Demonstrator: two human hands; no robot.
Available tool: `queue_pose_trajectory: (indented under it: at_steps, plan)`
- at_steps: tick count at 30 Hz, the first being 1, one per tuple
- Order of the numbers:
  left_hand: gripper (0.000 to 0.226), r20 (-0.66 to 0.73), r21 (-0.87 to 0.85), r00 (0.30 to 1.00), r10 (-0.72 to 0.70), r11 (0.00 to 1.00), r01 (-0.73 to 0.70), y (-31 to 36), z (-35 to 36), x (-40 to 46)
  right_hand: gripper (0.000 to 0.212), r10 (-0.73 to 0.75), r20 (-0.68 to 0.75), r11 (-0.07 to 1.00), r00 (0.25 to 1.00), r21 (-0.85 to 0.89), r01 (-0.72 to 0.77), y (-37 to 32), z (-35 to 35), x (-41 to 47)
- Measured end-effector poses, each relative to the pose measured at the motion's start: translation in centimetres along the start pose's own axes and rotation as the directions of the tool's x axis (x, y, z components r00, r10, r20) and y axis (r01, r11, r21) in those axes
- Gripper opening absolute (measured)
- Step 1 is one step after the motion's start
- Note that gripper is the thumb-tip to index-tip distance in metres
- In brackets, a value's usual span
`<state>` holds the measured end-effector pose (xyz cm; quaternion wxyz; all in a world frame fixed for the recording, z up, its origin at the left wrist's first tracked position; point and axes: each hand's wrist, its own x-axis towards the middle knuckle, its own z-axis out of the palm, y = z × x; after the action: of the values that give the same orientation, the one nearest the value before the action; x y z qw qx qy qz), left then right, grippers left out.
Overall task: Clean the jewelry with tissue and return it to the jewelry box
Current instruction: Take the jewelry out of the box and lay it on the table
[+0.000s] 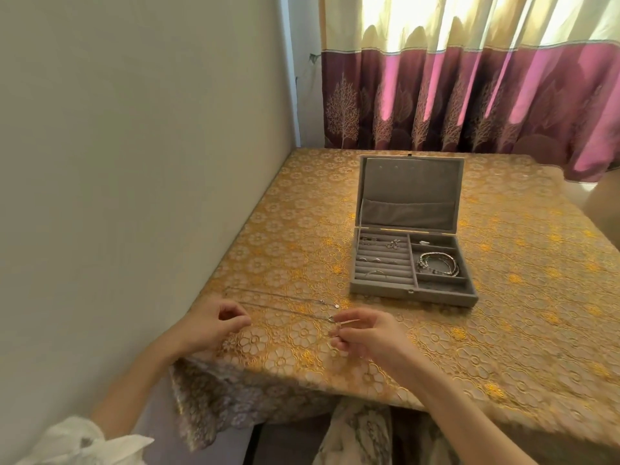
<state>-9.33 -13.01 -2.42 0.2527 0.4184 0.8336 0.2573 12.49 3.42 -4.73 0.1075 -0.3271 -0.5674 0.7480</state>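
Note:
A thin silver necklace (285, 310) lies stretched across the near left of the table between my hands. My right hand (365, 333) pinches its pendant end between thumb and fingertips. My left hand (214, 323) has its fingers curled, thumb and forefinger meeting at the chain's left end. A second thin chain (278, 298) lies just beyond, ending in a small clasp. The grey jewelry box (412, 293) stands open at mid-table. Rings sit in its left slots and bracelets (437, 263) in a right compartment.
The table (503, 330) wears a gold floral cloth and stands against a plain wall on the left. A maroon and cream curtain (469, 95) hangs behind the far edge. My white sleeve (84, 441) shows at the lower left.

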Motion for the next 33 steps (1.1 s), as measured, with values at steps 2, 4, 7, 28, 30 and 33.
queue_pose_trajectory:
  at_steps: [2, 4, 7, 28, 30, 33]
  plan:
    - [0.011, -0.021, 0.008, 1.000, 0.000, 1.000, 0.000, -0.9, -0.3, 0.0, 0.022, 0.003, 0.009, 0.999, 1.000, -0.042, -0.002, 0.4, 0.4, 0.3]
    - [0.009, -0.047, 0.006, 0.999, -0.018, 1.000, 0.019, -1.7, -0.6, 0.3, 0.022, -0.012, -0.014, 0.993, 1.000, -0.116, 0.010, 0.7, 0.9, 0.7]
    - [0.008, -0.077, 0.050, 0.997, -0.023, 0.998, 0.027, -2.8, -0.6, 0.9, 0.019, -0.072, -0.069, 0.964, 0.995, -0.262, 0.052, 0.9, 1.7, 1.1]
    - [0.032, -0.410, 0.148, 0.875, 0.256, 0.966, -0.213, -5.7, 2.3, 0.4, 0.013, -0.672, 0.104, 0.360, 0.734, -0.820, 0.446, 5.1, 1.9, 2.0]
    - [0.033, -0.427, 0.120, 0.872, 0.238, 0.971, -0.207, -5.7, 2.2, 0.6, 0.013, -0.669, 0.096, 0.372, 0.737, -0.815, 0.444, 5.1, 2.0, 2.0]
    - [0.035, -0.445, 0.099, 0.864, 0.237, 0.971, -0.216, -5.6, 2.4, 0.6, 0.013, -0.652, 0.069, 0.426, 0.755, -0.790, 0.440, 4.9, 2.0, 1.9]
